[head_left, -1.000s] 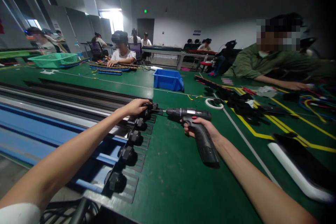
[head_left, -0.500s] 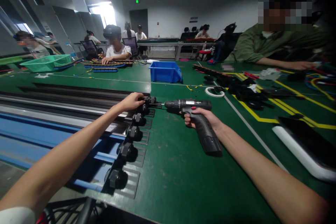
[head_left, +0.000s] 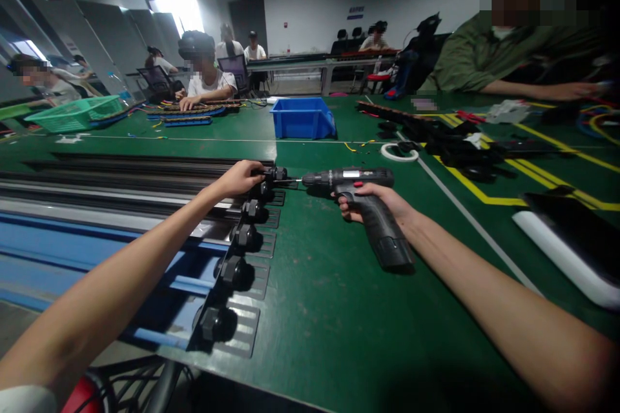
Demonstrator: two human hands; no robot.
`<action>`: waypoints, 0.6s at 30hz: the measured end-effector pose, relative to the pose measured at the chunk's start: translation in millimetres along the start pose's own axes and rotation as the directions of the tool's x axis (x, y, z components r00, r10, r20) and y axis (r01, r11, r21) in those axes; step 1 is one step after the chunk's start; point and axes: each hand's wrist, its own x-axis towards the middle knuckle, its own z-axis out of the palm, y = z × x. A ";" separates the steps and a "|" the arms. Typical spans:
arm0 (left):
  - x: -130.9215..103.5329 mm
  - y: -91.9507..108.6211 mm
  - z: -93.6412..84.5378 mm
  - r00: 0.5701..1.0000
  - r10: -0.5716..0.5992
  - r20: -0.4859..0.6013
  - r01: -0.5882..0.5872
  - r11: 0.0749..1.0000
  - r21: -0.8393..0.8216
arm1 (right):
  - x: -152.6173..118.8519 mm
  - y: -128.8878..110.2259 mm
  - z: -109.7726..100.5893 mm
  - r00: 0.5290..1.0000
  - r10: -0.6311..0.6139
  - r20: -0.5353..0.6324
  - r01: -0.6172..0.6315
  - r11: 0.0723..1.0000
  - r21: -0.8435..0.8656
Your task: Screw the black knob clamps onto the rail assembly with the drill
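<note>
My right hand [head_left: 372, 203] grips a black cordless drill [head_left: 382, 232] by its handle, a finger near the trigger. The drill lies level, and its thin bit points left at the end of the farthest profile. There my left hand [head_left: 241, 177] is closed round the end of a dark metal profile [head_left: 159, 166], beside a black cable gland [head_left: 279, 173]. Whether the bit touches a screw is too small to see. Several long profiles, some with blue film [head_left: 111, 251], lie side by side, each with a black gland [head_left: 213, 324] and slotted end plate [head_left: 245, 329].
A blue bin [head_left: 303, 119] stands beyond the drill. At right lie a white ring [head_left: 400, 152], black parts [head_left: 455, 155] and a white-edged device [head_left: 571, 258]. Co-workers sit across the green table [head_left: 329, 310], one in a green sleeve [head_left: 465, 61]. A green basket [head_left: 72, 115] is at far left.
My view has shifted slightly, so most things sit higher in the picture. Both hands keep their holds, and the drill stays at the same profile end.
</note>
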 end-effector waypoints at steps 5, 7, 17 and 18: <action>-0.2 0.2 -0.2 1.000 -0.005 -0.010 0.005 1.000 0.010 | 1.4 -1.8 0.0 0.997 0.035 0.072 -0.034 0.999 -0.011; -0.6 1.0 -0.5 1.000 -0.001 -0.009 0.001 1.000 -0.001 | 2.0 -2.4 0.7 0.994 0.056 0.098 -0.055 0.998 -0.016; 0.9 -2.2 0.4 1.000 0.005 -0.007 -0.005 1.000 -0.005 | 1.7 0.1 2.6 1.000 -0.010 -0.001 0.010 0.999 -0.043; 0.7 -1.9 0.4 1.000 0.003 -0.007 -0.003 1.000 -0.004 | 1.7 0.3 2.7 1.000 -0.007 -0.003 0.007 0.999 -0.041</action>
